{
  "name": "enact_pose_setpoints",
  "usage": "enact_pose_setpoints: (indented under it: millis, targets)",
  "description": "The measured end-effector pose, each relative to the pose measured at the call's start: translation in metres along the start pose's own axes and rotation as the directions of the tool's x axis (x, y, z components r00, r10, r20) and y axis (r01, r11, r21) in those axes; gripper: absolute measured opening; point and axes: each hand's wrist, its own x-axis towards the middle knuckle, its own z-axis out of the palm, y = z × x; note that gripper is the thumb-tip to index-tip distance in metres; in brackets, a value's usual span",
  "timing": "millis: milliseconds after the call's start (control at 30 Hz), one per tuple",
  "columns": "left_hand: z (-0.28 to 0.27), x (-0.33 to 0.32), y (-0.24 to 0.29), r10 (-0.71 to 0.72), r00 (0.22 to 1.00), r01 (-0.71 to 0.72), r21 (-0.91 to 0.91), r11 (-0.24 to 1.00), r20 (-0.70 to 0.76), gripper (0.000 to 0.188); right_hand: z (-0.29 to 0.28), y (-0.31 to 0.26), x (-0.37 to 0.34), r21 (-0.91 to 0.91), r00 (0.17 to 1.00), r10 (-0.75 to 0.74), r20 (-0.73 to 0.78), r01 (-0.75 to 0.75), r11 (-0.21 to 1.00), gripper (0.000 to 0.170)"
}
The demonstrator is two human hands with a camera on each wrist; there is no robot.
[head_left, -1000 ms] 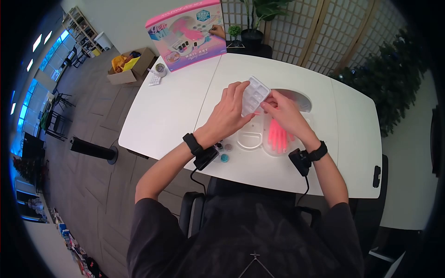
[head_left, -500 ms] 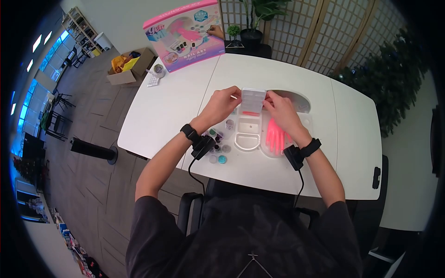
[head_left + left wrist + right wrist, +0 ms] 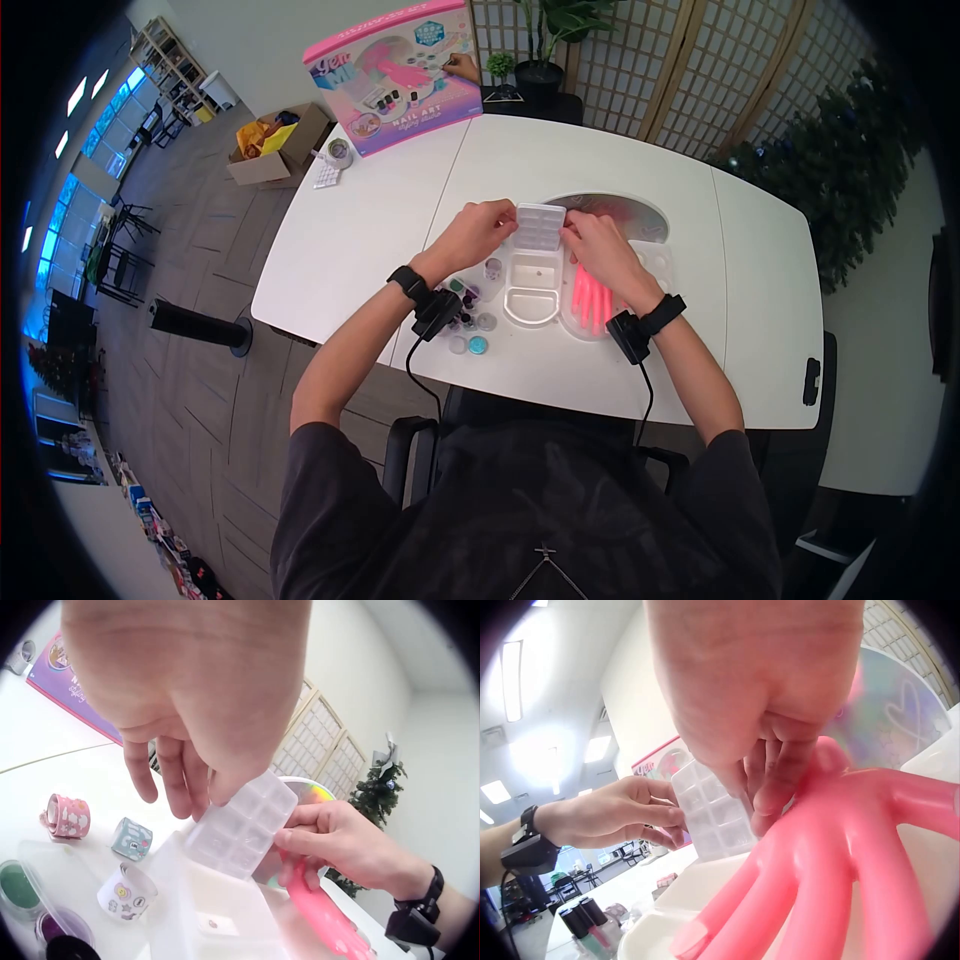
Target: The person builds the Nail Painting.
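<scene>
A clear plastic tray with several small square compartments (image 3: 540, 228) is held between both hands, tilted over the rear of a white plastic base (image 3: 533, 322). My left hand (image 3: 475, 238) pinches its left edge between thumb and fingers. At the opposite edge, the right hand (image 3: 606, 252) grips it with thumb and fingertips. The compartments (image 3: 259, 821) look bare in the left wrist view. A glossy pink model hand (image 3: 810, 855) lies on the base, fingers toward the person, partly beneath my right hand. Behind it stands a curved, shiny mirror-like panel (image 3: 620, 212).
Several small pots, among them a turquoise one (image 3: 478, 345), and nail polish bottles (image 3: 592, 922) stand left of the base. Patterned rolls, one pink (image 3: 69, 816), lie nearby. A nail art box (image 3: 395, 85) stands at the table's back left, beside a tape roll (image 3: 340, 152).
The clear tray was raised and slanted; it has come down and squared up over the base's rear. My left hand shifted from its top to its left edge. A pink strip beneath is now hidden.
</scene>
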Motion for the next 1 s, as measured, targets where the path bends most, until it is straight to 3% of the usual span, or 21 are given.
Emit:
enact_pose_setpoints:
  millis: [167, 267, 333, 433, 567, 633, 767, 833, 1000]
  targets:
    - [0.001, 0.001, -0.006, 0.039, 0.999, -0.039, 0.029, 0.999, -0.001, 0.021, -0.001, -0.008, 0.001, 0.026, 0.999, 0.02, 0.045, -0.021, 0.999, 0.026]
    - [-0.006, -0.005, -0.003, 0.028, 1.0, -0.028, 0.078, 0.997, -0.005, 0.022, -0.006, -0.016, -0.003, 0.039, 0.987, 0.13, 0.098, -0.135, 0.99, 0.027]
    - [-0.015, -0.012, -0.005, -0.036, 0.996, 0.035, -0.013, 0.999, -0.083, 0.021, -0.007, -0.017, -0.012, -0.004, 0.997, 0.034, -0.074, -0.035, 0.999, 0.028]
    - [-0.028, -0.022, -0.018, -0.022, 0.997, 0.026, 0.058, 0.998, -0.07, 0.021, -0.021, -0.025, -0.031, 0.009, 0.983, -0.012, -0.182, 0.014, 1.0, 0.03]
    - [-0.03, -0.034, -0.042, -0.036, 0.999, 0.04, 0.126, 0.991, -0.036, 0.023, -0.037, -0.044, -0.066, 0.029, 0.989, 0.057, -0.137, -0.054, 0.998, 0.031]
    - [-0.024, -0.037, -0.057, -0.071, 0.996, 0.077, 0.146, 0.986, -0.05, 0.02, -0.041, -0.055, -0.086, 0.16, 0.977, 0.21, -0.026, -0.203, 0.966, 0.03]
    - [-0.01, -0.026, -0.08, -0.031, 0.995, 0.05, 0.226, 0.973, -0.09, 0.021, -0.034, -0.057, -0.117, 0.186, 0.981, 0.194, -0.016, -0.188, 0.964, 0.029]
    - [-0.001, -0.014, -0.082, -0.235, 0.971, 0.236, 0.273, 0.933, -0.038, 0.027, -0.034, -0.061, -0.128, 0.184, 0.978, 0.21, -0.012, -0.204, 0.962, 0.028]
    - [0.01, -0.005, -0.061, -0.242, 0.967, 0.254, 0.278, 0.926, -0.076, 0.029, -0.031, -0.058, -0.141, 0.171, 0.974, 0.225, -0.042, -0.214, 0.962, 0.028]
